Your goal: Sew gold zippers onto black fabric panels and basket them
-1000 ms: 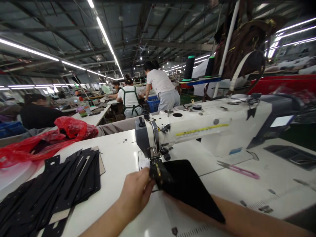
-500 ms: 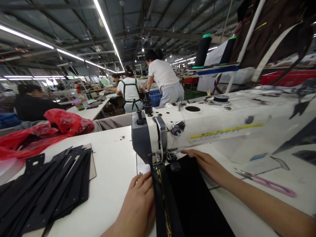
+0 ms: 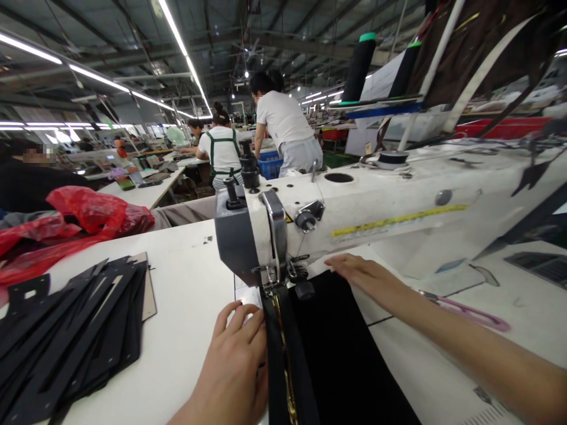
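Observation:
Black fabric [image 3: 341, 348] with a gold zipper [image 3: 284, 360] along its left side lies under the presser foot of a white sewing machine [image 3: 381, 212]. My left hand [image 3: 239, 354] rests at the fabric's left edge, just in front of the needle area, its fingers bent and slightly apart. Over the far right corner of the fabric reaches my right hand [image 3: 365, 277], fingers stretched forward and touching the cloth edge. The undersides of both hands are hidden.
Black cut pieces [image 3: 84, 330] are piled on the left of the white table [image 3: 186, 283], near red plastic [image 3: 93, 218]. Pink-handled scissors [image 3: 469, 311] lie right of my right forearm. Thread cones [image 3: 359, 69] stand behind the machine. Several people work beyond.
The whole view has shifted, so the machine and pile appear further left. My left hand's fingers are a little more spread, and my right hand's fingers lie flatter at the fabric's far edge.

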Demonstrator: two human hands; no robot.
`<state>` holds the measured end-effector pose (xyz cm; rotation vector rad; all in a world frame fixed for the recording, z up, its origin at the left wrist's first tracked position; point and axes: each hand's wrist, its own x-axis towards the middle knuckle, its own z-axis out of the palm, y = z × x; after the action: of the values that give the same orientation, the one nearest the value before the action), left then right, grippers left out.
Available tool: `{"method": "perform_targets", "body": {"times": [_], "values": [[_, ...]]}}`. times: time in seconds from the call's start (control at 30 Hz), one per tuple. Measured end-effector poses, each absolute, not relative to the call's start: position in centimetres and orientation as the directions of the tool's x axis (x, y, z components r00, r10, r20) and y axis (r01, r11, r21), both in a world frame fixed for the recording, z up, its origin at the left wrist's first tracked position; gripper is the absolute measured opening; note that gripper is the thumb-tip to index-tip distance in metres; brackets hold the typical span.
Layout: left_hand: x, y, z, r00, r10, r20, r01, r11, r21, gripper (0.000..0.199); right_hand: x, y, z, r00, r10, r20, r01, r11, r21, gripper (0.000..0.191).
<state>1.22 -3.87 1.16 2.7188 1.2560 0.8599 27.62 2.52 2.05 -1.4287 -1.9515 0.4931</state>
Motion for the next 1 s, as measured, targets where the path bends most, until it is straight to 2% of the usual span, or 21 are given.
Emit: {"method": "perform_targets", "body": {"times": [0.13,0.3,0.4,0.43,0.5,0.57,0.63,0.77,1.0], "values": [[1.3,-3.7,1.3,0.536,0.684,0.495,0.697,-0.689,0.199,0.016,26.5,3.8,1.0,-0.23,0.884,0.406,0.871,0.373,-0.32,0.015],[1.5,-3.5,1.4,0.527,0.662,0.533,0.698,-0.695,0.174,0.019,25.6,3.5,1.1,-0.242,0.858,0.454,0.921,0.35,-0.17,0.009],[1.2,-3.7,1.3,0.501,0.691,0.522,0.716,-0.669,0.199,0.022,23.8,1.3,2.1,-0.388,0.735,0.557,0.855,0.512,-0.081,0.012],[1.1,-3.7,1.3,0.491,0.706,0.509,0.729,-0.654,0.204,0.023,23.0,0.5,2.3,-0.444,0.679,0.585,0.792,0.602,-0.097,0.016],[0.8,-3.8,1.1,0.482,0.726,0.491,0.758,-0.626,0.183,0.03,21.5,-0.8,2.3,-0.5,0.631,0.594,0.66,0.721,-0.211,0.02],[0.5,-3.8,0.9,0.513,0.693,0.507,0.757,-0.644,0.115,0.039,20.5,-1.5,1.8,-0.535,0.653,0.536,0.579,0.746,-0.331,0.028],[0.2,-3.6,0.8,0.575,0.645,0.503,0.73,-0.682,0.04,0.043,20.2,-1.6,1.4,-0.579,0.666,0.469,0.551,0.744,-0.377,0.034],[0.1,-3.2,0.8,0.679,0.571,0.462,0.653,-0.757,-0.023,0.04,20.6,-1.2,1.0,-0.598,0.652,0.466,0.538,0.757,-0.37,0.036],[0.9,-3.0,1.8,0.675,0.544,0.498,0.612,-0.79,0.033,0.033,21.0,-1.0,1.2,-0.668,0.598,0.442,0.52,0.801,-0.299,0.037]]}}
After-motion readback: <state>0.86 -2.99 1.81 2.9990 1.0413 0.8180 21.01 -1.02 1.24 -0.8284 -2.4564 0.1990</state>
